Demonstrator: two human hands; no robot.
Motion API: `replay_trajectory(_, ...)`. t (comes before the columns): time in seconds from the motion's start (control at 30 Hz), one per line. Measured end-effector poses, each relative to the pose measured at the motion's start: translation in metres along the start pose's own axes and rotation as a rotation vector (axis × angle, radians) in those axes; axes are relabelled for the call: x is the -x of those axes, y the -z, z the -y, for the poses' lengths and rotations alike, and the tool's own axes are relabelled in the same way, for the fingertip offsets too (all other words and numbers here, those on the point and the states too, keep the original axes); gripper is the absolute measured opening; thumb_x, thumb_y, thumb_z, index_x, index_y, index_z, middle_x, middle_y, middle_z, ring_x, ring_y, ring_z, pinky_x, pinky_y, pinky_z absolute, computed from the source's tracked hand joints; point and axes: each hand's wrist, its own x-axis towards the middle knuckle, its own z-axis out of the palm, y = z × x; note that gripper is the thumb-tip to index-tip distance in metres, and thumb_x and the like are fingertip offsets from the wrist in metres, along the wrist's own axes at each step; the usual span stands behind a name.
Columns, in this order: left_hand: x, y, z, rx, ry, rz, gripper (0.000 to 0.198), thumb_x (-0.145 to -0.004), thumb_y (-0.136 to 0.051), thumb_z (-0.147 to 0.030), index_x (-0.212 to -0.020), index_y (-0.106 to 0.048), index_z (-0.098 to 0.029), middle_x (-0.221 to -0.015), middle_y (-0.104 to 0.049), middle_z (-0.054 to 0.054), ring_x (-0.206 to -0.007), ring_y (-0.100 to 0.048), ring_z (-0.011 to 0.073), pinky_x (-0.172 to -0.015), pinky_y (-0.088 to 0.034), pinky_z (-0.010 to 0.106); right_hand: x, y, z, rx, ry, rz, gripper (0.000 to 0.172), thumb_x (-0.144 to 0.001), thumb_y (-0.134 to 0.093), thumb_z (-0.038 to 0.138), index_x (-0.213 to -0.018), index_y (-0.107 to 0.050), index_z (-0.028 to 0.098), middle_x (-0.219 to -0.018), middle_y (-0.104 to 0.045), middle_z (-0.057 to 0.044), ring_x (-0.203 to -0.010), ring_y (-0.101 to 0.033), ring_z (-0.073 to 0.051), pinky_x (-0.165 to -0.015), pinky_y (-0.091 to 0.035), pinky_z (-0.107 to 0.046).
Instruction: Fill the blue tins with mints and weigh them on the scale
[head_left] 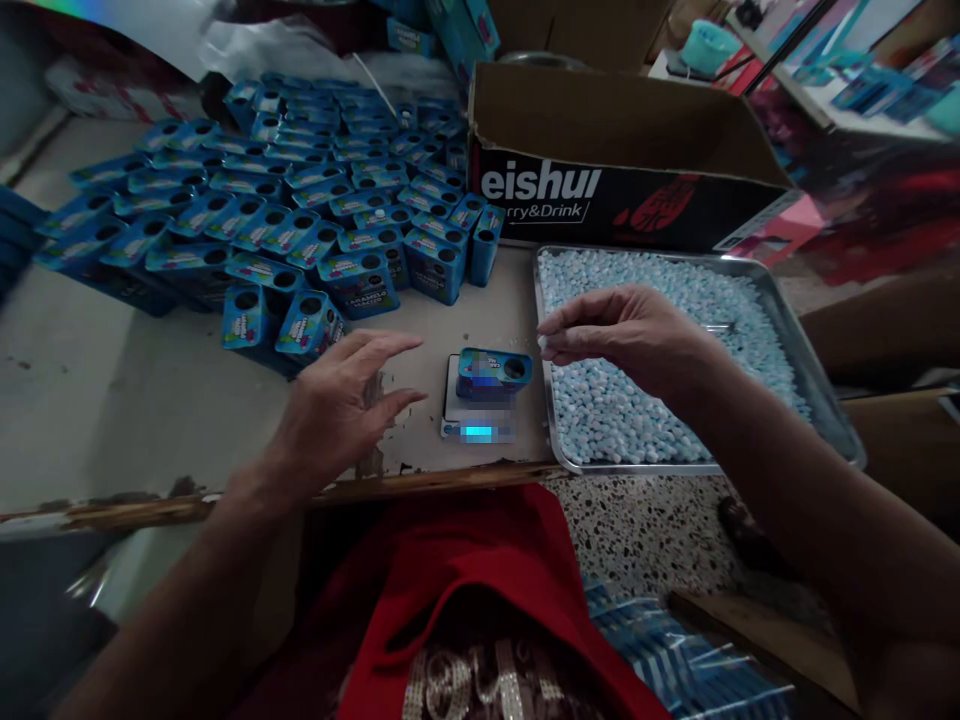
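Observation:
A small blue candy box (480,372) with a dark round hole in its top stands on a small digital scale (452,408), whose display glows cyan. Left of the scale my left hand (352,385) hovers empty, thumb and fingers apart. My right hand (622,335) is over the near-left part of a metal tray (559,440). Its thumb and fingertips are pinched on a small pale candy (543,343). Small white and light-blue candies (630,425) fill much of the tray.
Many blue boxes (300,225) stand in rows at the back left of the table. Behind the tray is a large open cardboard carton (622,190). A metal utensil (720,327) lies among the candies. The table's worn wooden edge (420,484) runs along the front.

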Motion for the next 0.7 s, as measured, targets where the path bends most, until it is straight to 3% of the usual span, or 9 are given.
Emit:
replay_trajectory(0.17, -0.01, -0.05, -0.005, 0.358, 0.234, 0.04, 0.076, -0.077, -0.087, -0.037, -0.144, -0.054, -0.022, -0.138, -0.067, 0.011, -0.123, -0.067, 0.0266, -0.106, -0.055, 0.042, -0.002, 0.003, 0.003, -0.038, 0.024, -0.052, 0.024, -0.072, -0.092, 0.032, -0.09, -0.083, 0.02, -0.079, -0.077, -0.005, -0.074, -0.074, -0.02, -0.077, -0.064, -0.036)
replay_trajectory(0.23, -0.014, -0.068, -0.007, 0.493, 0.295, 0.098, 0.068, -0.078, -0.086, -0.036, -0.138, -0.059, -0.02, -0.131, -0.07, 0.01, -0.117, -0.069, 0.0255, -0.1, -0.057, 0.039, 0.002, 0.016, -0.003, 0.019, 0.069, -0.149, 0.022, -0.074, -0.09, 0.031, -0.092, -0.083, 0.02, -0.083, -0.077, -0.006, -0.079, -0.074, -0.022, -0.083, -0.063, -0.04)
replay_trajectory(0.3, -0.019, -0.081, -0.01, 0.575, 0.277, 0.14, 0.049, -0.081, -0.083, -0.033, -0.125, -0.067, -0.019, -0.118, -0.075, 0.007, -0.107, -0.071, 0.0229, -0.095, -0.057, 0.036, 0.009, 0.029, -0.015, 0.186, 0.142, -0.261, 0.022, -0.074, -0.091, 0.028, -0.093, -0.083, 0.022, -0.096, -0.078, -0.008, -0.095, -0.074, -0.026, -0.094, -0.059, -0.045)
replay_trajectory(0.37, -0.028, -0.087, -0.015, 0.571, 0.168, 0.13, 0.033, -0.086, -0.078, -0.029, -0.116, -0.07, -0.019, -0.107, -0.075, 0.004, -0.1, -0.071, 0.0205, -0.093, -0.057, 0.034, 0.016, 0.036, -0.032, 0.326, 0.174, -0.347, 0.025, -0.074, -0.092, 0.028, -0.096, -0.083, 0.024, -0.114, -0.076, -0.009, -0.115, -0.068, -0.029, -0.105, -0.054, -0.048)
replay_trajectory(0.43, -0.041, -0.087, -0.021, 0.464, -0.013, 0.07, 0.026, -0.09, -0.07, -0.02, -0.116, -0.071, -0.02, -0.109, -0.074, 0.004, -0.103, -0.069, 0.0201, -0.096, -0.056, 0.035, 0.022, 0.033, -0.049, 0.225, 0.12, -0.382, 0.025, -0.082, -0.088, 0.036, -0.104, -0.081, 0.025, -0.12, -0.074, -0.009, -0.119, -0.066, -0.028, -0.107, -0.053, -0.048)
replay_trajectory(0.57, -0.072, -0.081, -0.039, 0.177, -0.44, -0.109, 0.035, -0.096, -0.056, -0.01, -0.123, -0.07, -0.026, -0.124, -0.071, 0.007, -0.125, -0.061, 0.0235, -0.111, -0.05, 0.043, 0.023, 0.007, -0.068, -0.471, -0.087, -0.39, 0.029, -0.108, -0.056, 0.04, -0.104, -0.073, 0.018, -0.1, -0.076, -0.009, -0.089, -0.074, -0.021, -0.091, -0.062, -0.04)
replay_trajectory(0.63, -0.084, -0.083, -0.046, 0.093, -0.544, -0.176, 0.036, -0.097, -0.056, -0.01, -0.123, -0.071, -0.029, -0.126, -0.071, 0.007, -0.131, -0.059, 0.0246, -0.114, -0.049, 0.046, 0.021, -0.005, -0.067, -0.739, -0.124, -0.394, 0.037, -0.114, -0.04, 0.036, -0.102, -0.069, 0.016, -0.094, -0.076, -0.008, -0.081, -0.074, -0.019, -0.085, -0.063, -0.036)
replay_trajectory(0.7, -0.092, -0.091, -0.047, 0.057, -0.556, -0.201, 0.033, -0.098, -0.057, -0.012, -0.122, -0.071, -0.029, -0.124, -0.071, 0.007, -0.129, -0.06, 0.0246, -0.112, -0.051, 0.046, 0.019, -0.013, -0.064, -0.912, -0.121, -0.379, 0.043, -0.116, -0.031, 0.036, -0.104, -0.067, 0.016, -0.093, -0.076, -0.008, -0.08, -0.075, -0.019, -0.082, -0.063, -0.034)
